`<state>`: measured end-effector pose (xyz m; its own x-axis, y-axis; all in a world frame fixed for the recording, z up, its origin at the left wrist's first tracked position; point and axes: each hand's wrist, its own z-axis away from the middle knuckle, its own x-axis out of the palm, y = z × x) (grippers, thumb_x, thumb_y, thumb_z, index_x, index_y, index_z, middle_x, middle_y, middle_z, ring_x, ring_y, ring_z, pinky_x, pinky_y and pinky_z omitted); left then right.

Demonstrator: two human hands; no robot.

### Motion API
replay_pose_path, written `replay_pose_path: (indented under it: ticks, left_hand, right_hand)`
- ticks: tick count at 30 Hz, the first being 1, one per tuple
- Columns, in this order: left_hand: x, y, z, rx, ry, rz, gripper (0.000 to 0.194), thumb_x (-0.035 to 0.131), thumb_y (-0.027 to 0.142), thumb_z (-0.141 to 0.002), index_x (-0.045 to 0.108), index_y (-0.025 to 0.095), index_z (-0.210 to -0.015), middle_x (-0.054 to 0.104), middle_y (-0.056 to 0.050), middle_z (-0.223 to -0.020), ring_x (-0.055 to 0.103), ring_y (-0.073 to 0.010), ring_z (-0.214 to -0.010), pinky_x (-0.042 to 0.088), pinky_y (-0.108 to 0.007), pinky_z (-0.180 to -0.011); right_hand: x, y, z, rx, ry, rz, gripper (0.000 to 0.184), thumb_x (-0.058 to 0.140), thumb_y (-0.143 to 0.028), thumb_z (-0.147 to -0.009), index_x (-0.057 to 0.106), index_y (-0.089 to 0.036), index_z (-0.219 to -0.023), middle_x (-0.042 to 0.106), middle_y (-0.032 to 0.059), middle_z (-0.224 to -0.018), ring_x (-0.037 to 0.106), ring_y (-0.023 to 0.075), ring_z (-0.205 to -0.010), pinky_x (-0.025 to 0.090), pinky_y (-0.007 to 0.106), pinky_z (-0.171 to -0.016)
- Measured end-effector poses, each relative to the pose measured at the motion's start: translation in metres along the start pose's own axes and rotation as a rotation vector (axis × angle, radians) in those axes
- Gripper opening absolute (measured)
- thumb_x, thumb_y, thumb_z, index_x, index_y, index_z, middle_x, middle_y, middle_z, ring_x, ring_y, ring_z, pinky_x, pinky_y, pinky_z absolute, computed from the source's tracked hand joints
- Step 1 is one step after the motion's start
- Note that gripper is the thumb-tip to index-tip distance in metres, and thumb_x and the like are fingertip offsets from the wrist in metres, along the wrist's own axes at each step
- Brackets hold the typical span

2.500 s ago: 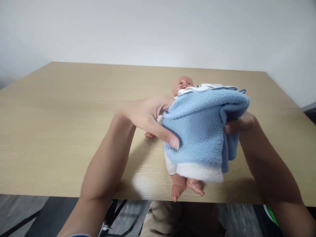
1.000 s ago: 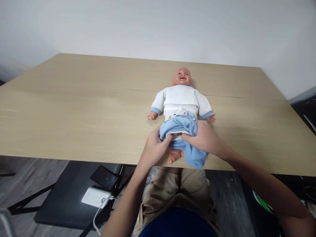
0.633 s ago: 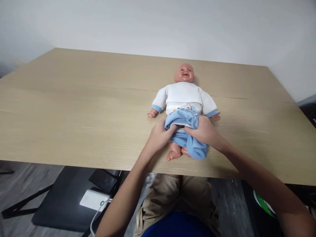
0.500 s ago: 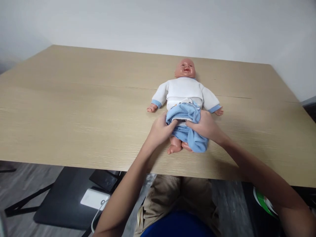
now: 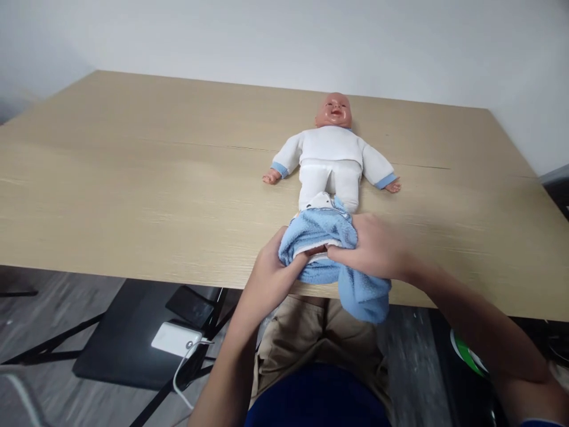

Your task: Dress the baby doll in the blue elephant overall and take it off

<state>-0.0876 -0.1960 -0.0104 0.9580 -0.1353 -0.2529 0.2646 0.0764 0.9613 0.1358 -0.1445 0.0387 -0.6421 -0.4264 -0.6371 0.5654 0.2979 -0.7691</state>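
A baby doll (image 5: 331,143) lies face up in a white top with blue cuffs, its head away from me and its white cloth thighs showing. A bunched blue terry garment (image 5: 317,228) with white edging and a printed white patch covers its lower legs and feet. My left hand (image 5: 274,265) grips the garment's left side, thumb hooked at the opening. On the other side my right hand (image 5: 377,248) holds it the same way. One loose part of the garment hangs past the table's front edge. Most of my fingers are hidden in the cloth.
The doll rests on a wide wooden table (image 5: 178,196) against a pale wall. Below the edge at left, a black chair seat (image 5: 128,332) bears a white power bank (image 5: 175,340) with a cable and a dark phone-like object (image 5: 189,305). A green-and-white round item (image 5: 469,353) sits low at right.
Both hands have drawn the blue garment toward me, from the doll's waist down over its lower legs. The white thighs now show, while the feet have become covered.
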Motion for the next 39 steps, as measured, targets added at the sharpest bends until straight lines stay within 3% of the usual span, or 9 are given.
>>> replay_pose_path:
  ticks: [6, 11, 18, 22, 26, 32, 36, 39]
  left_hand:
    - [0.003, -0.021, -0.007, -0.119, -0.010, -0.269, 0.033, 0.063, 0.048, -0.094, 0.065, 0.023, -0.115, 0.077, -0.007, -0.107, 0.072, -0.0338, -0.103, 0.050, -0.046, -0.093]
    - [0.003, -0.030, -0.012, -0.027, -0.043, -0.523, 0.028, 0.050, 0.049, -0.095, 0.057, 0.023, -0.104, 0.071, -0.011, -0.102, 0.067, -0.0392, -0.107, 0.044, -0.055, -0.102]
    - [0.006, -0.040, -0.009, 0.044, -0.071, -0.145, 0.029, 0.059, 0.037, -0.099, 0.055, 0.022, -0.125, 0.070, -0.005, -0.114, 0.067, -0.0269, -0.106, 0.050, -0.040, -0.094]
    - [0.010, -0.050, -0.017, 0.112, 0.012, 0.142, 0.041, 0.067, 0.038, -0.101, 0.046, 0.024, -0.133, 0.072, -0.007, -0.122, 0.070, -0.0247, -0.113, 0.054, -0.037, -0.098]
    - [0.010, -0.052, -0.027, 0.208, 0.057, 0.145, 0.029, 0.063, 0.040, -0.107, 0.053, 0.022, -0.127, 0.071, -0.010, -0.126, 0.068, -0.0245, -0.121, 0.054, -0.039, -0.109]
    - [0.004, -0.044, -0.048, 0.218, 0.152, 0.171, 0.030, 0.064, 0.045, -0.106, 0.059, 0.024, -0.128, 0.070, -0.010, -0.134, 0.066, -0.0253, -0.127, 0.052, -0.039, -0.115]
    - [-0.015, -0.039, -0.072, 0.256, -0.006, 0.141, 0.034, 0.072, 0.051, -0.102, 0.067, 0.022, -0.119, 0.074, -0.009, -0.124, 0.068, -0.0255, -0.118, 0.055, -0.038, -0.109]
    - [-0.033, -0.035, -0.088, 0.259, -0.128, 0.154, 0.042, 0.083, 0.056, -0.093, 0.073, 0.021, -0.114, 0.076, -0.009, -0.118, 0.070, -0.0268, -0.112, 0.057, -0.038, -0.103]
  right_hand:
    - [0.012, 0.013, -0.012, 0.130, -0.078, 0.244, 0.014, 0.070, -0.033, -0.099, 0.075, -0.022, -0.106, 0.083, 0.0104, -0.114, 0.076, 0.0298, -0.100, 0.053, 0.036, -0.083]
    - [0.028, 0.017, -0.009, 0.155, -0.035, 0.413, 0.033, 0.071, -0.035, -0.100, 0.068, -0.016, -0.127, 0.080, 0.0180, -0.128, 0.077, 0.0374, -0.116, 0.057, 0.041, -0.092]
    - [0.033, 0.011, 0.000, 0.172, -0.048, 0.432, 0.032, 0.062, -0.028, -0.106, 0.066, -0.013, -0.134, 0.080, 0.0211, -0.129, 0.079, 0.0379, -0.119, 0.058, 0.042, -0.094]
    - [0.029, 0.027, -0.001, 0.149, -0.013, 0.243, 0.058, 0.065, -0.031, -0.101, 0.054, -0.012, -0.154, 0.080, 0.0219, -0.136, 0.078, 0.0399, -0.122, 0.059, 0.047, -0.100]
    - [0.028, 0.046, -0.006, 0.081, 0.104, 0.086, 0.071, 0.067, -0.032, -0.093, 0.050, -0.012, -0.159, 0.080, 0.0208, -0.138, 0.075, 0.0408, -0.127, 0.059, 0.051, -0.104]
    - [0.016, 0.062, -0.028, -0.152, 0.191, 0.007, 0.041, 0.072, -0.031, -0.088, 0.072, -0.019, -0.127, 0.081, 0.0143, -0.130, 0.075, 0.0361, -0.124, 0.057, 0.052, -0.113]
    - [-0.004, 0.070, -0.040, -0.145, 0.077, -0.052, 0.028, 0.084, -0.036, -0.084, 0.075, -0.020, -0.106, 0.083, 0.0098, -0.112, 0.077, 0.0339, -0.109, 0.060, 0.051, -0.109]
    - [-0.014, 0.083, -0.040, -0.150, 0.038, -0.179, 0.066, 0.095, -0.045, -0.081, 0.071, -0.018, -0.136, 0.078, 0.0130, -0.139, 0.072, 0.0370, -0.133, 0.053, 0.054, -0.124]
